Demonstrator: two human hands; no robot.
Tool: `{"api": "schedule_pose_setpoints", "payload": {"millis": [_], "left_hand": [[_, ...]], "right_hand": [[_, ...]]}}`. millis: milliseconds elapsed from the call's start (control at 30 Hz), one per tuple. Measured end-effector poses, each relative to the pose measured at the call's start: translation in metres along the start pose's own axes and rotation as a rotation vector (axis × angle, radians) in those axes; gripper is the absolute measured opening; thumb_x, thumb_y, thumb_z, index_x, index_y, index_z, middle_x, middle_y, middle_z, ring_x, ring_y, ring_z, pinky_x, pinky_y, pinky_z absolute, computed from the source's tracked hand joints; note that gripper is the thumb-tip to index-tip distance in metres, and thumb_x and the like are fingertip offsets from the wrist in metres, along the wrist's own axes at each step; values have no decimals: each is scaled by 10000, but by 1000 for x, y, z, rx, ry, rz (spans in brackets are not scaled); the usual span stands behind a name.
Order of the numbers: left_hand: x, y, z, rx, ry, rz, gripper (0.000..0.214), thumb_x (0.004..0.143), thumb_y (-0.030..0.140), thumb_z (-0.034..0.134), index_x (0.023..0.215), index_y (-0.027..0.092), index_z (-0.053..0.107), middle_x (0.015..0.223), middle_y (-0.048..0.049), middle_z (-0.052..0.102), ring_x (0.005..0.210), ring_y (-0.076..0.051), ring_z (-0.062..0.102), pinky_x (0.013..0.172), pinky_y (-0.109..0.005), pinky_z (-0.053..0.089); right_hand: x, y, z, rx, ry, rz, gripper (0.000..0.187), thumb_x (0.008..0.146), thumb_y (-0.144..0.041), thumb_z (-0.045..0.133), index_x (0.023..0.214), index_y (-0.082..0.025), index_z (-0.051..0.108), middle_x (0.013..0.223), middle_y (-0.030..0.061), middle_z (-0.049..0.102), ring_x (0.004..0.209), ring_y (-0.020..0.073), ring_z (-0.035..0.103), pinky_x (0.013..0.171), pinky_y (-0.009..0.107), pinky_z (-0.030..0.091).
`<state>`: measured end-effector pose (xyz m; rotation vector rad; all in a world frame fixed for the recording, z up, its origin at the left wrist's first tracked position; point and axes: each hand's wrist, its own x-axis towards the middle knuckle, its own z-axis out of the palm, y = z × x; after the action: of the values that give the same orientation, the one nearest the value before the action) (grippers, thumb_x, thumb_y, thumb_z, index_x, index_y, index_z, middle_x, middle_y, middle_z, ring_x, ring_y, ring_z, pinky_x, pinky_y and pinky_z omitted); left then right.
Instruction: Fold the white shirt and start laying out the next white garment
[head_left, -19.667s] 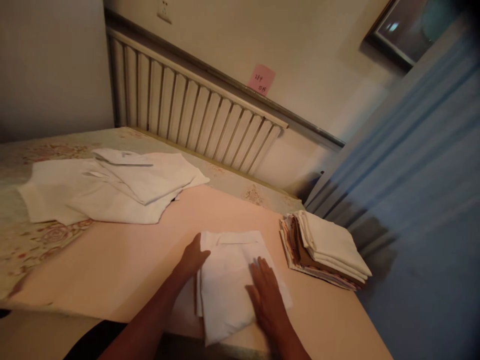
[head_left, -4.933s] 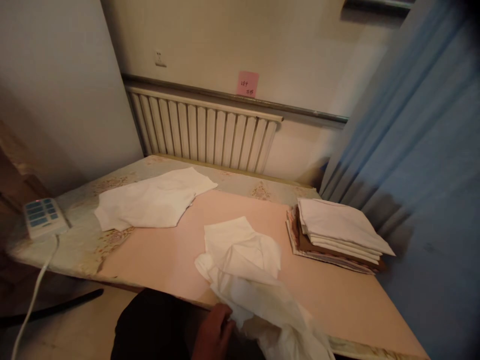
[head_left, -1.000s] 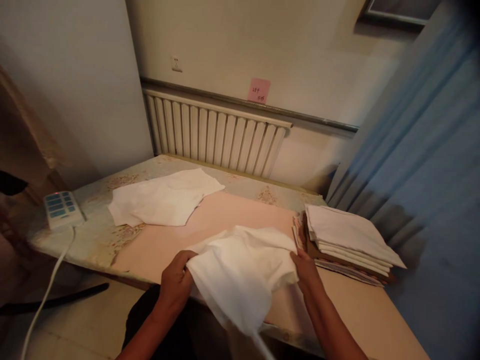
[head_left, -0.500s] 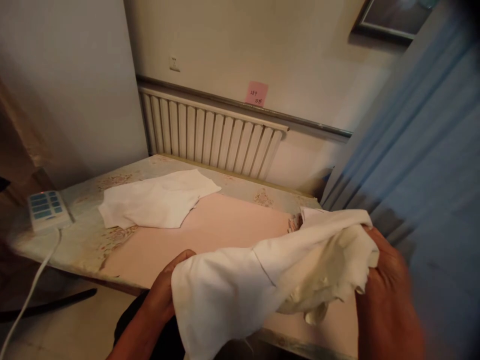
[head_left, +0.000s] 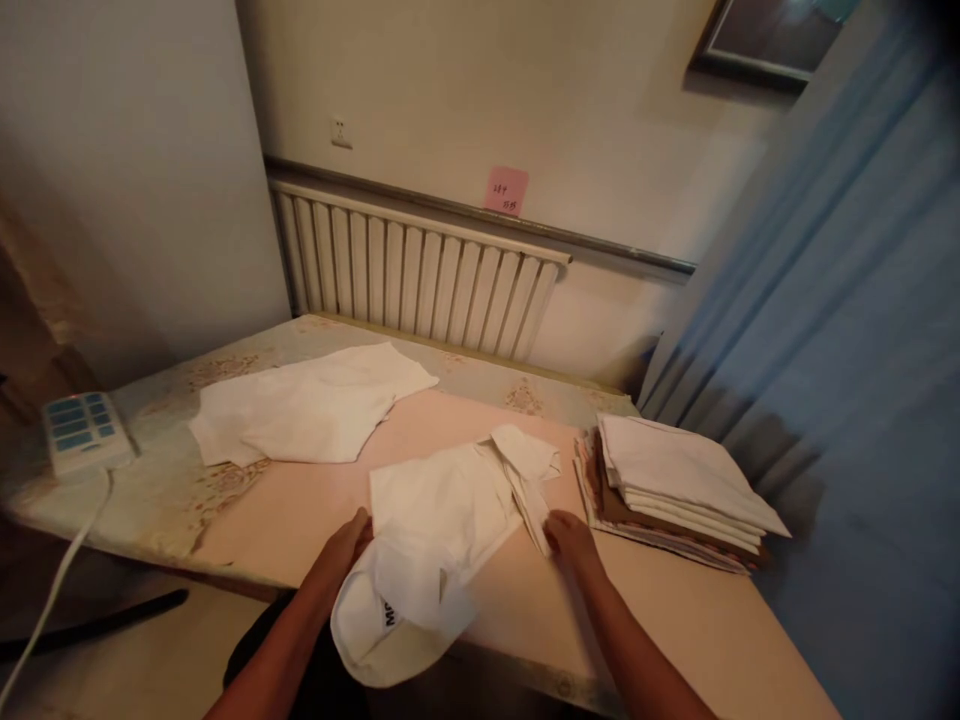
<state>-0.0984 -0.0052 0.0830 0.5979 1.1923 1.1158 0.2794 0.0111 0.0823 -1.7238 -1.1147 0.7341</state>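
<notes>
A white cloth garment point(head_left: 442, 510) with black letters lies partly on the pink sheet point(head_left: 285, 520), its lower part hanging over the front edge of the table. My left hand point(head_left: 349, 545) is closed on the garment's left edge. On the other side my right hand point(head_left: 571, 545) pinches a narrow folded part at the right. Another white garment point(head_left: 300, 410) lies spread out flat farther back on the left, touched by neither hand. The fingertips of both hands are partly hidden by cloth.
A stack of folded cloths point(head_left: 675, 480) stands at the right of the table, beside a blue curtain point(head_left: 847, 400). A white power strip point(head_left: 88, 435) with a cord sits at the left corner. A radiator point(head_left: 420, 265) runs along the wall behind.
The garment has come down from in front of me onto the table, and black letters now show on it. My right hand has moved left and forward, uncovering the cloth stack.
</notes>
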Motion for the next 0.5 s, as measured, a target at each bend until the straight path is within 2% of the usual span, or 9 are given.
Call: {"api": "schedule_pose_setpoints", "payload": {"millis": [100, 167, 267, 400, 500], "left_hand": [[-14, -9, -6, 11, -177, -17, 500, 768, 610, 612, 930, 143, 686, 856, -100, 745, 868, -264, 687, 758, -357, 523], [-24, -13, -7, 17, -217, -17, 524, 764, 600, 632, 996, 135, 692, 911, -106, 748, 902, -267, 682, 808, -370, 517], [-38, -18, -6, 69, -265, -30, 541, 746, 579, 666, 1037, 124, 696, 958, -117, 745, 903, -272, 679, 831, -383, 513], [-50, -28, -5, 208, -260, -67, 567, 667, 560, 736, 1025, 122, 692, 1014, -128, 732, 916, -276, 681, 829, -377, 518], [-50, -40, -6, 288, -204, -41, 515, 628, 486, 767, 996, 138, 677, 1027, -112, 729, 988, -283, 667, 851, -369, 516]], "right_hand": [[-24, 30, 11, -41, 41, 17, 360, 640, -415, 555, 883, -171, 661, 873, 89, 721, 883, 253, 663, 844, 350, 493], [-37, 42, 17, -71, 80, 8, 418, 705, -415, 502, 1005, -162, 647, 990, 107, 713, 964, 259, 649, 898, 350, 471], [-50, 56, 24, -182, 140, -85, 434, 782, -387, 452, 1112, -159, 618, 1086, 116, 686, 1011, 258, 629, 896, 336, 468], [-54, 64, 26, -341, 235, -165, 504, 817, -359, 469, 1250, -110, 537, 1195, 161, 626, 1072, 269, 586, 910, 339, 452], [-48, 62, 24, -510, 238, -202, 586, 817, -359, 505, 1335, -90, 460, 1247, 174, 588, 1125, 293, 537, 932, 359, 426]]}}
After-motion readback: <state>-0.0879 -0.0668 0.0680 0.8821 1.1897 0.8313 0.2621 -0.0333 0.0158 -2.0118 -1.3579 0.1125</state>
